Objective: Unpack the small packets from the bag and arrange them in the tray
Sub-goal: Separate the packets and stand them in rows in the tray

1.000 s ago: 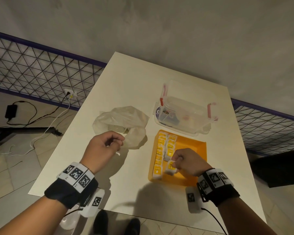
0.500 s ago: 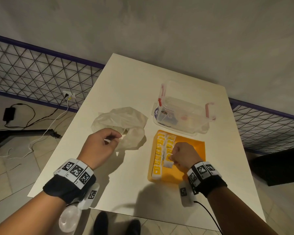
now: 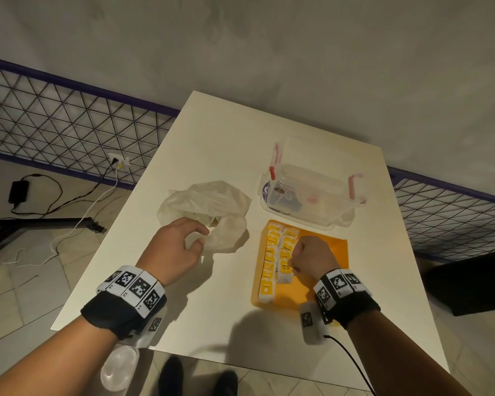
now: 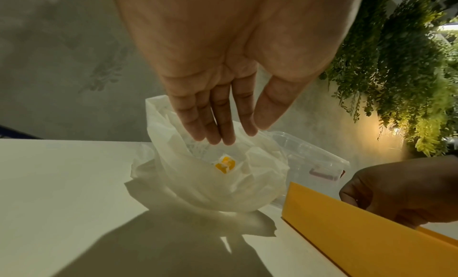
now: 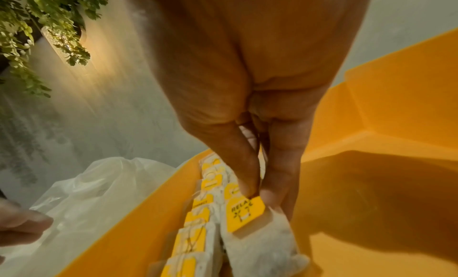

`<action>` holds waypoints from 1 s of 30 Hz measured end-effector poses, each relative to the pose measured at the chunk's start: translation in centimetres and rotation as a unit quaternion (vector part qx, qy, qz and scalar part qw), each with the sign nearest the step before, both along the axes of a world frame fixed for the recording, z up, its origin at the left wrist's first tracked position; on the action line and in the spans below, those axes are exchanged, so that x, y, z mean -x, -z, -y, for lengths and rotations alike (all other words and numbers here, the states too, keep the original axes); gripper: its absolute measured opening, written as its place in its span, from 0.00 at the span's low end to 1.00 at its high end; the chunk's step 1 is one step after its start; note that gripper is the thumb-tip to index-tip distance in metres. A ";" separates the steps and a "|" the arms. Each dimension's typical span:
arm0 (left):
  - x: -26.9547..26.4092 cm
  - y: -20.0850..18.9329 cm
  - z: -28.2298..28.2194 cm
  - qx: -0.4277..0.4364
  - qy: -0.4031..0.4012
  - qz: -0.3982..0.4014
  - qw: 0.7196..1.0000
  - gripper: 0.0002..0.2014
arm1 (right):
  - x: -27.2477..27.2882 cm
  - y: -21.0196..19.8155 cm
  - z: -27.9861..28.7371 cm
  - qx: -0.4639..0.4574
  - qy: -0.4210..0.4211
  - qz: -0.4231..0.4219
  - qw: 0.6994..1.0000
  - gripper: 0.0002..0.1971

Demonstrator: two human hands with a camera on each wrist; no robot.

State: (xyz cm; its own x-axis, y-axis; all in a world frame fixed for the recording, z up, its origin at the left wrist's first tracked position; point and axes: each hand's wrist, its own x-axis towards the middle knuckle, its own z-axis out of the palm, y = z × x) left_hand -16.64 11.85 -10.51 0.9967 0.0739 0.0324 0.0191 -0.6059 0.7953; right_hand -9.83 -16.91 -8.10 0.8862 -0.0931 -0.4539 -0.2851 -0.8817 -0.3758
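A crumpled translucent plastic bag lies on the white table; one yellow-tagged packet shows inside its mouth. My left hand hovers at the bag's opening with fingers stretched and empty. Right of the bag sits the orange tray, with two rows of white packets with yellow tags along its left side. My right hand pinches the yellow tag of a packet between thumb and forefinger, low in the tray at the near end of the second row.
A clear lidded box with red latches stands just behind the tray. The table's near edge is close to my wrists. A wire fence and floor cables lie to the left.
My left hand has uncurled and moved forward to the bag's mouth. My right hand has shifted the pinched packet farther into the tray's second row.
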 end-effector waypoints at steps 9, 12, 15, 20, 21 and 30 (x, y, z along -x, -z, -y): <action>-0.1 0.6 -0.3 -0.024 0.017 0.005 1.000 0.10 | 0.7 0.0 0.8 0.023 0.002 -0.050 0.998 0.12; -0.1 0.9 -0.4 -0.043 0.029 0.006 0.999 0.10 | 1.2 0.4 0.6 0.016 -0.003 -0.085 0.996 0.11; -0.2 1.1 -0.3 -0.072 0.046 -0.008 0.996 0.13 | 1.2 0.6 0.1 0.001 0.015 -0.089 0.996 0.12; -0.1 1.3 -0.1 -0.072 0.056 -0.004 0.996 0.13 | 0.6 1.0 0.3 -0.035 0.023 -0.081 0.996 0.09; -0.1 1.4 -0.1 -0.070 0.057 -0.003 0.996 0.13 | 0.5 1.0 0.4 -0.053 0.033 -0.080 0.995 0.09; -0.1 1.4 -0.1 -0.076 0.050 -0.010 0.996 0.13 | 0.0 2.2 1.0 -0.084 0.078 -0.100 0.988 0.10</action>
